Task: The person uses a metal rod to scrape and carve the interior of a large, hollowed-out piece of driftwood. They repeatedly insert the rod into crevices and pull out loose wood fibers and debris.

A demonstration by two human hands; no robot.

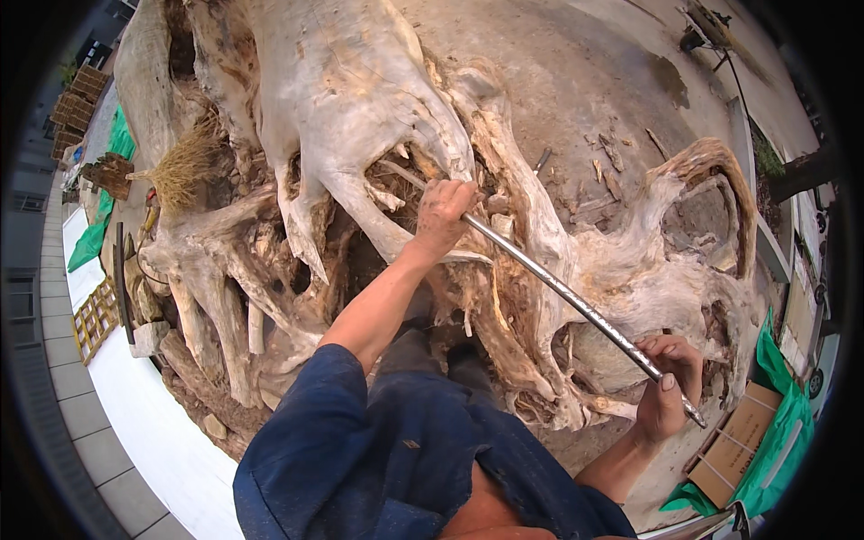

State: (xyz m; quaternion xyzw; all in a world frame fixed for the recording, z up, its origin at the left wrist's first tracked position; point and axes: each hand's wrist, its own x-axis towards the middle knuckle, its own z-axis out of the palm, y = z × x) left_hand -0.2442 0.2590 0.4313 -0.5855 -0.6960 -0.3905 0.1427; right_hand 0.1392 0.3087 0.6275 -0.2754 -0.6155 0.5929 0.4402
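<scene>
A long, silvery metal bar [576,301] runs slantwise from the middle of the view down to the right. My left hand [447,214] is wrapped round its upper part, beside a jagged opening in a big pale tree stump [351,99]. What looks like the bar's far end reaches past that hand into the opening, among splintered wood. Close to the bar's lower end, my right hand [670,387] grips it, the thumb lying along the metal. Twisted, weathered roots [648,279] spread beneath the bar and on both sides of my legs.
A straw broom [187,166] leans among the roots at the left. Wood chips [612,153] lie on the dirt ground beyond. At the lower right is a cardboard box [736,441] by green sheeting [778,450]. A wooden lattice [95,319] and white sheet [148,423] lie left.
</scene>
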